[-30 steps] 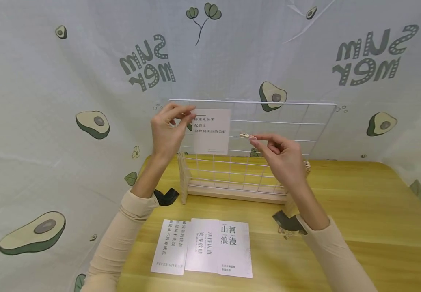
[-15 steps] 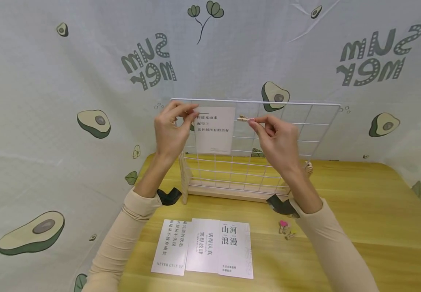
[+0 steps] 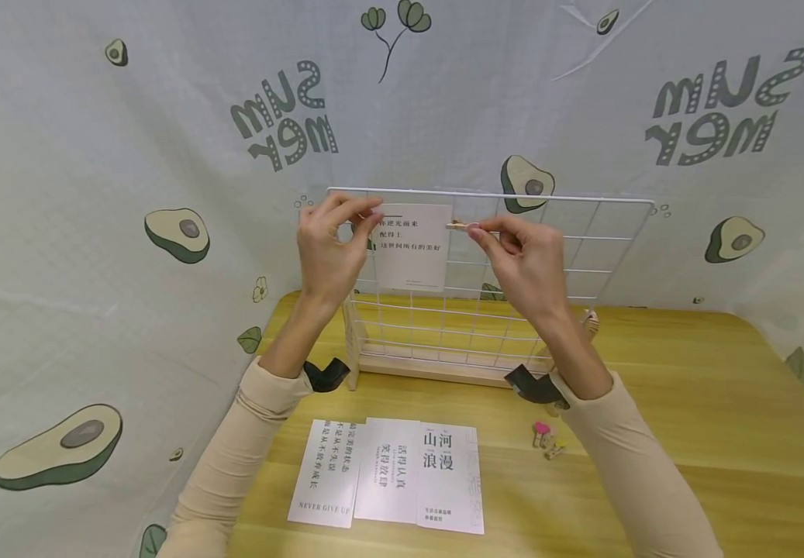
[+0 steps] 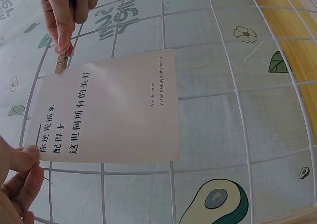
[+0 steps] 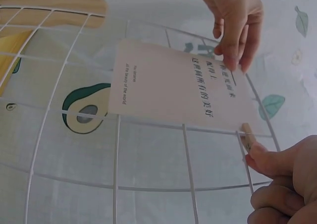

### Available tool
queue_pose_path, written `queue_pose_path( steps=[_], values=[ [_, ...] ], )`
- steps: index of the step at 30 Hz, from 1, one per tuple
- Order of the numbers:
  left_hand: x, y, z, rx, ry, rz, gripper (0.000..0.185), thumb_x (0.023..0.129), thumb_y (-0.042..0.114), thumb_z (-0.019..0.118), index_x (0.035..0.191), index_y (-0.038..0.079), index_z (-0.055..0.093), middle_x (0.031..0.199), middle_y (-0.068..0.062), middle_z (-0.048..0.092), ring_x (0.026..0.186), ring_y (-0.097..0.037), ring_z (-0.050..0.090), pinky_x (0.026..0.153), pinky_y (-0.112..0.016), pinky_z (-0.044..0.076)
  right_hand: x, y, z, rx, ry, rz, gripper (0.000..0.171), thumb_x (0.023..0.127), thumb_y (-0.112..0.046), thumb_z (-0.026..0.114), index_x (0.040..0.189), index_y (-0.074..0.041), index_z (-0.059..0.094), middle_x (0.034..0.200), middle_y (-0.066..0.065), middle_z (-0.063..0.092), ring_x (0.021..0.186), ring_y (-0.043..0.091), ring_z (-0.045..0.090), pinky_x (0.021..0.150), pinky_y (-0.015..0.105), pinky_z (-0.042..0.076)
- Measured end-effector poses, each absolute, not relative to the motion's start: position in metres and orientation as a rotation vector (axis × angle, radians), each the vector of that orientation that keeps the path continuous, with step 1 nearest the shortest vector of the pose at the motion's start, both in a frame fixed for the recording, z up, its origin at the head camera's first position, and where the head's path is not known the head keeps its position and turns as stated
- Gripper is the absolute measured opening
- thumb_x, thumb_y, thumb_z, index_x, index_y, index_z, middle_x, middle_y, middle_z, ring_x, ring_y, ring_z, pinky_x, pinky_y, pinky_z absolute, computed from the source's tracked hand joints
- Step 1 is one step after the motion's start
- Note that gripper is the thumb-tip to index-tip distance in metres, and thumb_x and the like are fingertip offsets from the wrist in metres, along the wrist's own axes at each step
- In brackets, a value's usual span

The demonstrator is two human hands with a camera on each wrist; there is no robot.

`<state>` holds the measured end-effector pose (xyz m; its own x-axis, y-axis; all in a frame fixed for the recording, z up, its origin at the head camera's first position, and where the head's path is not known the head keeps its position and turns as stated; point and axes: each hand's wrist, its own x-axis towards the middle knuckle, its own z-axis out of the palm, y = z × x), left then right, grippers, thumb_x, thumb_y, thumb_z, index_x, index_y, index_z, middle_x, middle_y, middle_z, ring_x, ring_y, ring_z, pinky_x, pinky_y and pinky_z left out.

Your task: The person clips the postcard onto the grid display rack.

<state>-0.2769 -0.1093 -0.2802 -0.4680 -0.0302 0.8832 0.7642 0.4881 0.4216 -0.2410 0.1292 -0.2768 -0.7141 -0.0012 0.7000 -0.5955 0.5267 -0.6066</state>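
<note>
A: In the head view, where is the card point(image 3: 412, 246)?
B: Against the wire grid point(image 3: 583, 256). The left hand point(image 3: 328, 252) pinches its top-left corner, probably to keep it flat there.

A: And the left wrist view?
B: The right hand point(image 4: 67, 11) grips a wooden clip point(image 4: 62, 63) at the other top corner.

A: The right wrist view?
B: The clip's tip touches the card's edge, likely to fasten it on the wire.
</note>
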Motion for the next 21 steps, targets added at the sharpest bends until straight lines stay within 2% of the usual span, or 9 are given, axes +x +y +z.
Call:
queue_pose_path(
  steps=[14, 21],
  values=[
    [-0.277, -0.108, -0.28, -0.618, -1.808, -1.05, 0.012, 0.09, 0.008, 0.08, 0.099, 0.001, 0.082, 0.086, -0.014, 0.073, 0.072, -0.025, 0.068, 0.088, -0.031, 0.027, -0.241, 0.13, -0.271, 0.515, -2.185, 1.147, 0.012, 0.094, -0.008, 0.076, 0.096, 0.002, 0.08, 0.056, 0.002, 0.031, 0.053, 0.005, 0.021, 0.052, 0.024, 0.018],
    [-0.277, -0.107, -0.281, -0.622, -1.792, -1.016, 0.012, 0.09, 0.009, 0.08, 0.099, 0.001, 0.082, 0.087, -0.015, 0.073, 0.073, -0.025, 0.067, 0.088, -0.036, 0.029, -0.236, 0.133, -0.259, 0.469, -2.336, 1.045, 0.015, 0.095, -0.015, 0.076, 0.1, -0.002, 0.082, 0.056, 0.001, 0.032, 0.053, 0.009, 0.023, 0.052, 0.025, 0.02]
  ],
)
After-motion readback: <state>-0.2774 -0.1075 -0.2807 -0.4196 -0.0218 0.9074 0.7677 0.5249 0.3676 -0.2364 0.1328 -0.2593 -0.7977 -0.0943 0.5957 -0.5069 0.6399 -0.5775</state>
